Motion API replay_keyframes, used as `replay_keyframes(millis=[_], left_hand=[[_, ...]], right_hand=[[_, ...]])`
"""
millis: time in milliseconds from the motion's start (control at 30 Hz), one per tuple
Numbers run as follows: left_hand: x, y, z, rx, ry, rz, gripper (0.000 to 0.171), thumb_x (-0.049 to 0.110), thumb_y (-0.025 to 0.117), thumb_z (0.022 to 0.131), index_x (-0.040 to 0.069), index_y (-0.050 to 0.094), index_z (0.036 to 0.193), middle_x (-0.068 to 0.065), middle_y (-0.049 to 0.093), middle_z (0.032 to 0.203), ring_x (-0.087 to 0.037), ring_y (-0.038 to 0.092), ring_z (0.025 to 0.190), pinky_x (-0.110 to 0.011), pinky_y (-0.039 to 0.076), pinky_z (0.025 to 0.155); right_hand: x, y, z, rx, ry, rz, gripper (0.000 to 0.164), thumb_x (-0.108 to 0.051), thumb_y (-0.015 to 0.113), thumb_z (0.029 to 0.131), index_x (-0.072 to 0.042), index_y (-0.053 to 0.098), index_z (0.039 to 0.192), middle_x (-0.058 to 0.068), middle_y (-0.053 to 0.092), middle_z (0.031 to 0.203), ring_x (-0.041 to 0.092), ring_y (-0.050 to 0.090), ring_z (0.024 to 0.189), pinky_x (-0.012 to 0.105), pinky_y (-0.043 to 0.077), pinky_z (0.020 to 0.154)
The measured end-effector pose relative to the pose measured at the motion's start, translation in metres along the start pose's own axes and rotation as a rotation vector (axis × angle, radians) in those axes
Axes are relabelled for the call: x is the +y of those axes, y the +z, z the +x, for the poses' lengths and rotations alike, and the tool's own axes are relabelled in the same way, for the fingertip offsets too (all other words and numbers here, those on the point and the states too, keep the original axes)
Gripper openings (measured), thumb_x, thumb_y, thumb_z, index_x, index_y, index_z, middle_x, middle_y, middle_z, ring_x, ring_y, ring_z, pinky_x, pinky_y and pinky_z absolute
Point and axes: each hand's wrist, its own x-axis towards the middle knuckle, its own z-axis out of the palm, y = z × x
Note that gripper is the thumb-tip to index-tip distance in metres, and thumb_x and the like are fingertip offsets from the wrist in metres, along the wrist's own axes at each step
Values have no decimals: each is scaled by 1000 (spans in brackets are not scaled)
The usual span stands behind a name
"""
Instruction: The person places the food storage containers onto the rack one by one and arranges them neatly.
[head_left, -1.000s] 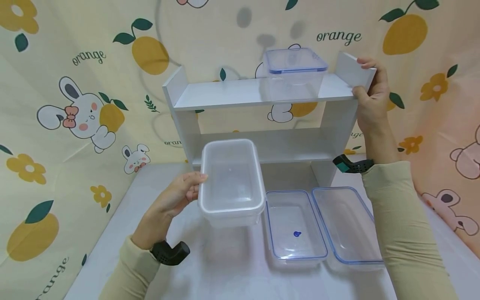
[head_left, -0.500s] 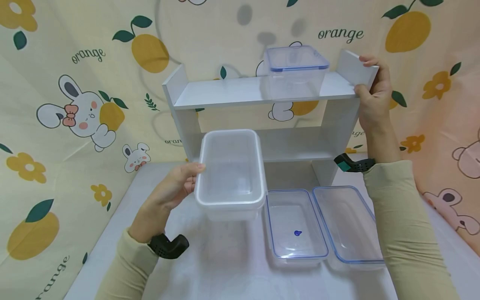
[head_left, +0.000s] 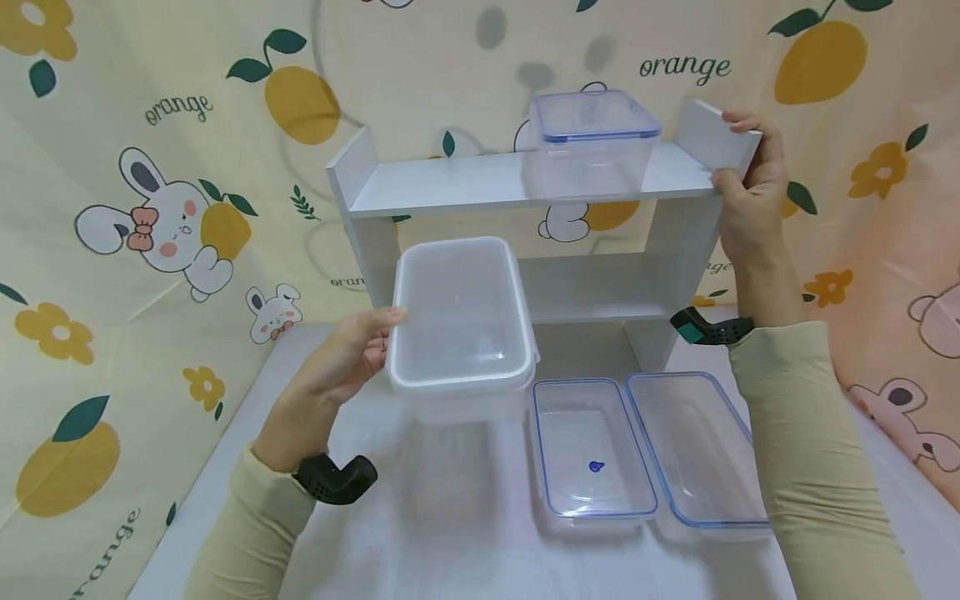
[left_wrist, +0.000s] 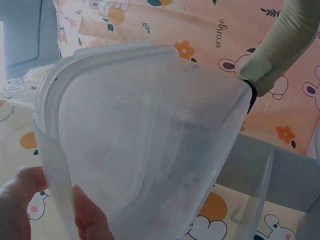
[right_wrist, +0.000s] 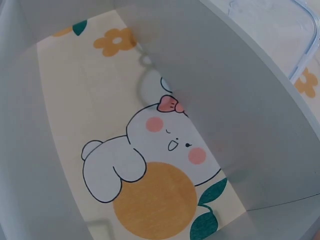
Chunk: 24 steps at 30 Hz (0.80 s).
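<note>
1. The head view was bright and evenly lit, with soft shadows on the desk (head_left: 442, 533) beneath the translucent container (head_left: 457, 317).
2. Blurry grey shadow spots marked the printed backdrop (head_left: 427, 75).
3. Small white glints showed on the translucent container and the left blue-rimmed box (head_left: 588, 442).
4. The left wrist view looked hazy and low in contrast, its plastic surfaces milky.
5. The right wrist view was dimmer and greyer; boards of the shelf unit (right_wrist: 260, 100) bowed under lens distortion.

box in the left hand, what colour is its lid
The lid is translucent, milky white; it shows best in the head view.
</note>
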Motion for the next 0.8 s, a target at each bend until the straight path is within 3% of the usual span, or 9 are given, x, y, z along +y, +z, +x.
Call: replay_keyframes(millis=[133, 400, 800], left_hand=[[4, 2, 2, 16, -8, -1, 47, 27, 50, 89, -6, 43, 122, 5, 64, 93, -5, 64, 84, -16, 56, 76], [16, -1, 2, 21, 51, 14, 49, 28, 46, 92, -6, 41, 126, 5, 65, 95, -6, 65, 88, -19, 56, 80], [28, -3, 5, 24, 82, -22, 46, 29, 45, 94, -1, 40, 128, 5, 64, 99, -5, 65, 90, -19, 56, 82]], right_hand=[[-1, 0, 0, 2, -2, 0, 46, 22, 39, 80, -10, 55, 109, 2, 50, 131, 22, 37, 129, 37, 25, 121], [0, -1, -1, -4, -9, 0, 47, 23, 38, 80, -10, 55, 109, 3, 50, 132, 22, 36, 130, 38, 24, 122], [0, -1, -1, -6, -9, -32, 47, 23, 39, 81, -10, 55, 110, 2, 50, 133, 23, 36, 131, 39, 23, 122]])
